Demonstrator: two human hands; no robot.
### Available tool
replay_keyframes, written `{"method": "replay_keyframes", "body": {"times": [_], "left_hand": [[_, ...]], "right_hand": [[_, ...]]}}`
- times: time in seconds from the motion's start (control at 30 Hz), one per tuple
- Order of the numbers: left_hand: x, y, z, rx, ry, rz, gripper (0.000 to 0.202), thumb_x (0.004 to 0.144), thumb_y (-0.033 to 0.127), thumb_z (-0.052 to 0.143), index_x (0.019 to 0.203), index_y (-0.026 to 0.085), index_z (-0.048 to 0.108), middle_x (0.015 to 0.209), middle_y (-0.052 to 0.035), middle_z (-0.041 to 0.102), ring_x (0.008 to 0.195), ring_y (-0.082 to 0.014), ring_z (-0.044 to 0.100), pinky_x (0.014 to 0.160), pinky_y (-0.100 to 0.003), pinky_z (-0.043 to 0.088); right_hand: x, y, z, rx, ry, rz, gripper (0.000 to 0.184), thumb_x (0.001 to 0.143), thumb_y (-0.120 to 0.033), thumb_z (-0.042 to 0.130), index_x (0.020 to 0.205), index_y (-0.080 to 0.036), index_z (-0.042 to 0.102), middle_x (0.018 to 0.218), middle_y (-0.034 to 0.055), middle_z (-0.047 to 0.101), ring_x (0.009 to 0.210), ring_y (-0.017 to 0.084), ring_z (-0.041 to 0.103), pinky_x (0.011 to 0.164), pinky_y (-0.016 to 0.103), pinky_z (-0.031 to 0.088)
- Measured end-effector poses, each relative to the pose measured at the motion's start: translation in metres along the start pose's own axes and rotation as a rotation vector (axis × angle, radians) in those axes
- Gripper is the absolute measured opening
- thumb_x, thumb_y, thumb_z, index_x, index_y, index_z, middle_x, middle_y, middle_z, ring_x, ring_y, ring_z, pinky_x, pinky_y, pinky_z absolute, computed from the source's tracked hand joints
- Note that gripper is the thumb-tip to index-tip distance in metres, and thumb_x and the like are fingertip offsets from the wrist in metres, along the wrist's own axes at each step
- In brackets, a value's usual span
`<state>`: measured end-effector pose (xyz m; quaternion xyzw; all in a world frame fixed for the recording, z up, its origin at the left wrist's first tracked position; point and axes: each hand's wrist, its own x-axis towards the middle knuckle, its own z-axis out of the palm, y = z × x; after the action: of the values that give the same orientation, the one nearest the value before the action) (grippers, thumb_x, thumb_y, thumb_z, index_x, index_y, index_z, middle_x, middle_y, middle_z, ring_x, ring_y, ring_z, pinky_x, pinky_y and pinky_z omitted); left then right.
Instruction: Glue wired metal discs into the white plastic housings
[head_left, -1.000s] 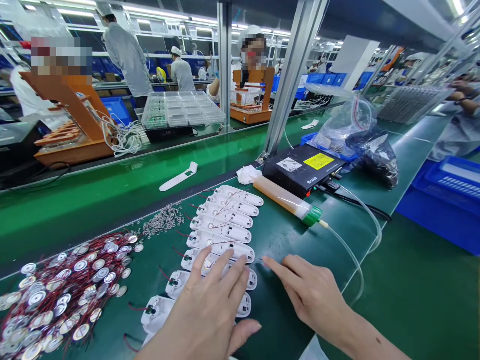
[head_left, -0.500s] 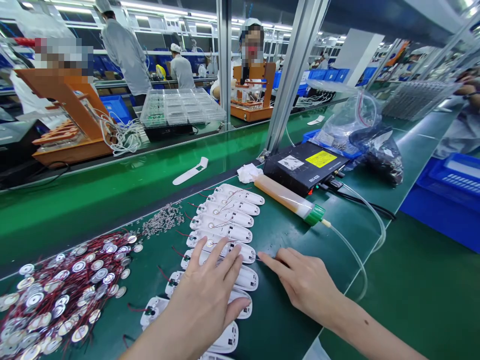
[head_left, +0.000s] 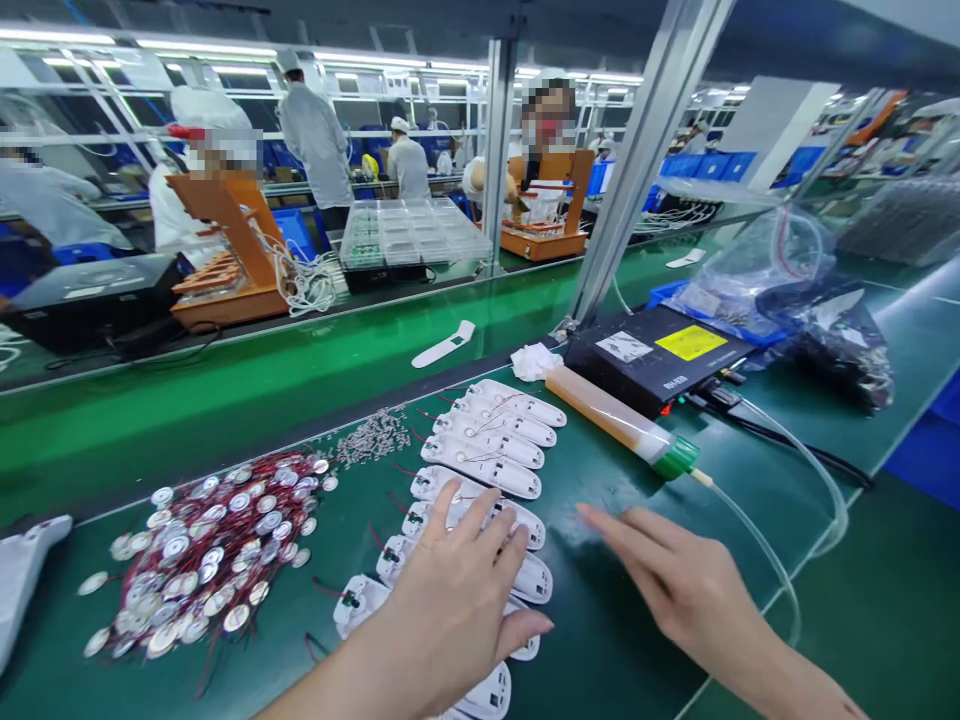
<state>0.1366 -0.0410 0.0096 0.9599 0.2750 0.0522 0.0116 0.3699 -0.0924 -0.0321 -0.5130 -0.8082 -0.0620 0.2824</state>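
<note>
I am at a long green table [head_left: 600,655]. Past it, a shiny green strip [head_left: 225,395] runs from side to side. Two gray metal posts [head_left: 654,140] stand up ahead of me, and a wide dark panel [head_left: 817,60] hangs up high. Far back, I see long white lights [head_left: 206,49], a big white pillar [head_left: 776,140] and blue boxes [head_left: 712,166].

The left hand [head_left: 457,590] partly covers several white casings [head_left: 535,578]; the right hand [head_left: 686,572] has a blurred fingertip [head_left: 589,515].
</note>
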Motion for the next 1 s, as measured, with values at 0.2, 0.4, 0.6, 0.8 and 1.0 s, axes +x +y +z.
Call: {"method": "replay_keyframes", "body": {"times": [0.2,0.4,0.6,0.8,1.0], "left_hand": [[-0.031,-0.063,-0.046,-0.185,0.005,-0.119,0.036,0.090,0.041,0.047,0.124,0.028,0.045,0.135,-0.0030,0.046,0.127,-0.0257,0.034,0.102,-0.050,0.031],[-0.047,-0.079,-0.038,-0.349,-0.245,-0.080,0.056,0.075,0.020,0.069,0.123,0.031,0.044,0.140,-0.0006,0.039,0.131,-0.0248,0.028,0.101,-0.046,0.034],[-0.034,-0.070,-0.026,-0.324,-0.205,-0.007,0.031,0.073,0.027,0.071,0.102,0.026,0.059,0.132,-0.0018,0.049,0.125,-0.0274,0.037,0.098,-0.047,0.034],[-0.030,-0.072,-0.030,-0.301,-0.198,-0.026,0.018,0.082,0.023,0.062,0.099,0.025,0.059,0.129,-0.0003,0.051,0.117,-0.0236,0.041,0.094,-0.041,0.034],[-0.025,-0.074,-0.017,-0.214,-0.157,0.009,0.005,0.083,0.017,0.060,0.079,0.019,0.061,0.115,0.0012,0.059,0.098,-0.0199,0.049,0.083,-0.036,0.035]], "right_hand": [[-0.008,0.000,0.012,0.229,0.216,0.280,0.035,0.088,-0.022,0.049,0.122,-0.030,0.053,0.077,0.0001,0.058,0.056,0.009,0.052,0.048,0.018,0.043],[-0.012,-0.003,0.025,0.303,0.228,0.355,0.032,0.087,-0.025,0.052,0.118,-0.030,0.057,0.079,-0.0004,0.061,0.057,0.009,0.055,0.051,0.019,0.045],[-0.010,-0.006,0.023,0.326,0.227,0.442,0.028,0.086,-0.033,0.052,0.112,-0.030,0.062,0.075,-0.0009,0.061,0.056,0.011,0.055,0.053,0.021,0.045],[-0.009,-0.008,0.024,0.318,0.238,0.441,0.028,0.086,-0.033,0.052,0.113,-0.032,0.061,0.076,-0.0022,0.060,0.058,0.010,0.055,0.052,0.020,0.045],[-0.009,-0.008,0.023,0.306,0.247,0.449,0.028,0.086,-0.033,0.052,0.113,-0.033,0.061,0.075,-0.0017,0.059,0.058,0.010,0.054,0.052,0.020,0.044]]}}
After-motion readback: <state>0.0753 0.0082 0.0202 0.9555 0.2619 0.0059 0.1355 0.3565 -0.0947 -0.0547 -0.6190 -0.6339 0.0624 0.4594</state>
